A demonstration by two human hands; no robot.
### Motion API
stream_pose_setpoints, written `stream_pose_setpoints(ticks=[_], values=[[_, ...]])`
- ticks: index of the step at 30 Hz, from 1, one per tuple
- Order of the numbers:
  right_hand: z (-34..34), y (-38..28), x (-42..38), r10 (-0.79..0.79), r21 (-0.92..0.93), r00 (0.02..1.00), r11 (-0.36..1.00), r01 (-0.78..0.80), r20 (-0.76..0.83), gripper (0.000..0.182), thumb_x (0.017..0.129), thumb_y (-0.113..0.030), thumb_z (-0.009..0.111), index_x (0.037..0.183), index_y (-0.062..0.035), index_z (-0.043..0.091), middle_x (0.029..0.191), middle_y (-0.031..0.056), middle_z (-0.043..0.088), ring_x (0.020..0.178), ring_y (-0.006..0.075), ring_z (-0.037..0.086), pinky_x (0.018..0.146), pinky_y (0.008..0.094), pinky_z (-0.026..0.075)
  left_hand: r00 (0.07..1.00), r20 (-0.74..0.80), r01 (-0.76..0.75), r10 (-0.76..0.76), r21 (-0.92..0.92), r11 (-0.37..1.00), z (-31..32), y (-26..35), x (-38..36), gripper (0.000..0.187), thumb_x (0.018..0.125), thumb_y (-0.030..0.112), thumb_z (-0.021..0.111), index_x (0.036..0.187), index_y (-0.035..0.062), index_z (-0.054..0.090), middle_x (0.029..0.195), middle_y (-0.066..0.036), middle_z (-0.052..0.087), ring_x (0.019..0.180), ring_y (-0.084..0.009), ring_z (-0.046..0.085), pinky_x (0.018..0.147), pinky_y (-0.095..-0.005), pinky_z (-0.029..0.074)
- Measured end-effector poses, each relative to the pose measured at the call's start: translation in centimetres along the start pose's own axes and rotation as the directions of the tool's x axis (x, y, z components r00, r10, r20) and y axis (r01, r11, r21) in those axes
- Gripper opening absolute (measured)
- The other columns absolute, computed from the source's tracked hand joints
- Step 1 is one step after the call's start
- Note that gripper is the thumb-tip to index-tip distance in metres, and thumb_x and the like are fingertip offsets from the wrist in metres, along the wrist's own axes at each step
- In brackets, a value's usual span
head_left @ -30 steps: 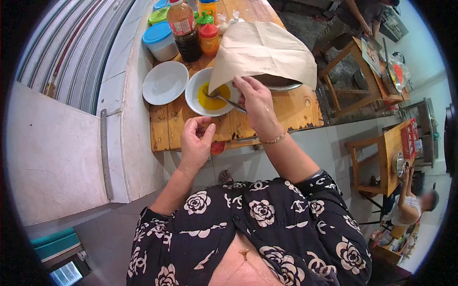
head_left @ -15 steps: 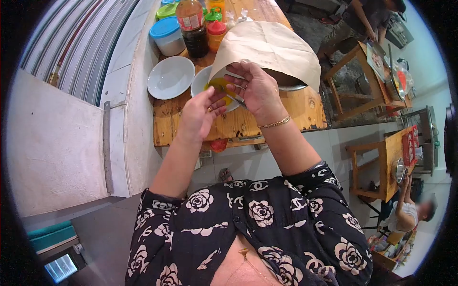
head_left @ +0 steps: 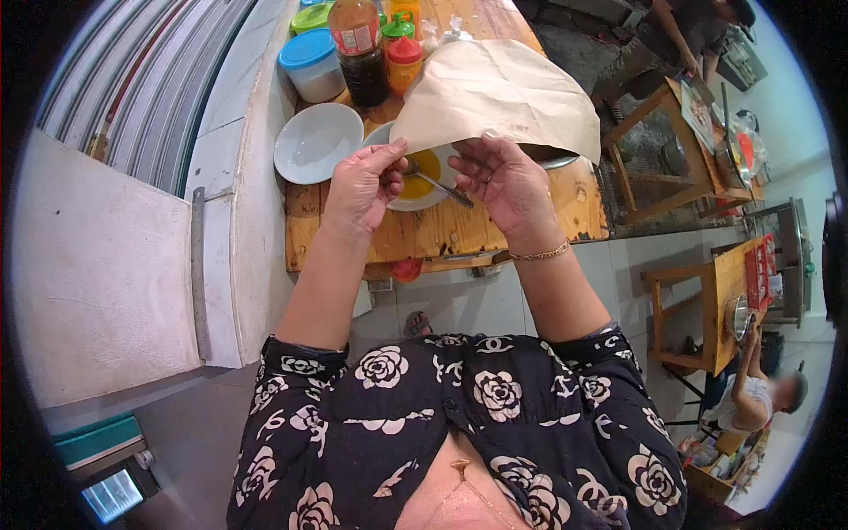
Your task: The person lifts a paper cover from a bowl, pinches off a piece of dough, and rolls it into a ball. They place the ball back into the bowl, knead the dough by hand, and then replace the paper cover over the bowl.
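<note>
A large sheet of brown paper [head_left: 503, 93] lies over a round metal container, of which only part of the rim [head_left: 562, 162] shows at the right. My left hand [head_left: 360, 187] is closed, pinching the paper's near left corner between thumb and fingers. Along the near edge, my right hand [head_left: 514, 193] grips the paper too, its lower fingers loosely curled. Between and behind my hands sits a white bowl [head_left: 413, 206] with yellow liquid [head_left: 424, 172] in it. A metal utensil [head_left: 446, 189] leans in that bowl, its handle toward my right hand; its head is hidden in the liquid.
Left of these is a white bowl [head_left: 318, 146] on the wooden table [head_left: 322, 243]. Behind stand a sauce bottle [head_left: 360, 57], a blue-lidded tub [head_left: 312, 64] and a red-capped bottle [head_left: 405, 66]. A wall borders the left. Two people work at other tables to the right.
My left hand has moved up to the paper's corner and closed on it. My right hand has shifted right and slightly down along the edge, uncovering the yellow liquid and utensil.
</note>
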State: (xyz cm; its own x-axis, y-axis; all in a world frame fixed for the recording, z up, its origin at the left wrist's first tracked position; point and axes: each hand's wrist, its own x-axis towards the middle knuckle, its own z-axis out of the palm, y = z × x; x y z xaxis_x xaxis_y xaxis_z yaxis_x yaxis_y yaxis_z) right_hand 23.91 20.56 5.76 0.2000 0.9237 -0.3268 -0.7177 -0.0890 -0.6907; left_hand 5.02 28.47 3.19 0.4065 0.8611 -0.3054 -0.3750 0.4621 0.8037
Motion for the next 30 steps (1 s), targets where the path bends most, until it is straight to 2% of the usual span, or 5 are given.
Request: stream_pose_setpoints(ticks=[13, 19, 24, 27, 30], values=[[-1.2, 0.3, -1.7, 0.032, -0.056, 0.999, 0.998, -0.032, 0.0, 0.03, 0.097, -0.023, 0.051, 0.11, 0.0018, 0.059, 0.103, 0.0164, 0.067, 0.081, 0.0235, 0.067, 0.069, 0.0318, 0.054, 0.993, -0.051, -0.096, 0.104, 0.142, 0.985, 1.6, 0.9, 0.5, 0.012, 0.09, 0.016, 0.066, 0.093, 0.005, 0.064, 0.074, -0.001, 0.064, 0.061, -0.0075, 0.057, 0.056, -0.0207, 0.048], [-0.6, -0.9, -4.6, 0.029, -0.422, 0.991, 0.906, 0.028, 0.128, 0.028, 0.097, -0.021, 0.052, 0.11, 0.0022, 0.061, 0.097, 0.013, 0.068, 0.08, 0.0177, 0.067, 0.067, 0.0281, 0.054, 0.932, -0.12, -0.245, 0.341, 0.485, 0.839, -0.7, 1.7, 3.8, 0.014, 0.088, 0.013, 0.064, 0.095, 0.0002, 0.065, 0.074, -0.002, 0.063, 0.057, -0.0071, 0.054, 0.051, -0.0211, 0.043], [-4.1, -4.8, -8.3, -0.493, -0.682, 0.858, 0.579, 0.447, 0.145, 0.019, 0.093, -0.014, 0.06, 0.101, 0.0017, 0.068, 0.089, 0.0078, 0.07, 0.074, 0.011, 0.064, 0.065, 0.0239, 0.051, 0.846, -0.057, -0.231, 0.529, 0.857, 0.461, -1.6, 3.3, 5.7, 0.024, 0.086, 0.008, 0.059, 0.106, -0.0052, 0.064, 0.075, -0.005, 0.066, 0.065, -0.0114, 0.064, 0.056, -0.0248, 0.051], [-9.5, -8.0, -7.4, -0.728, -0.758, 0.686, 0.455, 0.468, -0.014, 0.019, 0.094, -0.014, 0.06, 0.103, 0.0013, 0.066, 0.089, 0.0042, 0.068, 0.077, 0.0095, 0.062, 0.065, 0.0224, 0.05, 0.887, -0.118, -0.176, 0.446, 0.807, 0.563, -0.4, 3.0, 5.2, 0.024, 0.085, 0.006, 0.059, 0.105, -0.0058, 0.064, 0.077, -0.007, 0.067, 0.062, -0.0128, 0.064, 0.053, -0.0268, 0.055], [-17.4, -9.5, -4.7, -0.633, -0.665, 0.714, 0.675, 0.32, -0.299, 0.029, 0.095, -0.022, 0.059, 0.113, 0.0004, 0.061, 0.093, 0.006, 0.064, 0.077, 0.0109, 0.06, 0.063, 0.0239, 0.051, 0.884, -0.112, -0.187, 0.454, 0.804, 0.564, 0.7, 2.2, 5.2, 0.025, 0.084, 0.004, 0.058, 0.105, -0.0064, 0.063, 0.078, -0.009, 0.067, 0.062, -0.0138, 0.065, 0.051, -0.0285, 0.058]])
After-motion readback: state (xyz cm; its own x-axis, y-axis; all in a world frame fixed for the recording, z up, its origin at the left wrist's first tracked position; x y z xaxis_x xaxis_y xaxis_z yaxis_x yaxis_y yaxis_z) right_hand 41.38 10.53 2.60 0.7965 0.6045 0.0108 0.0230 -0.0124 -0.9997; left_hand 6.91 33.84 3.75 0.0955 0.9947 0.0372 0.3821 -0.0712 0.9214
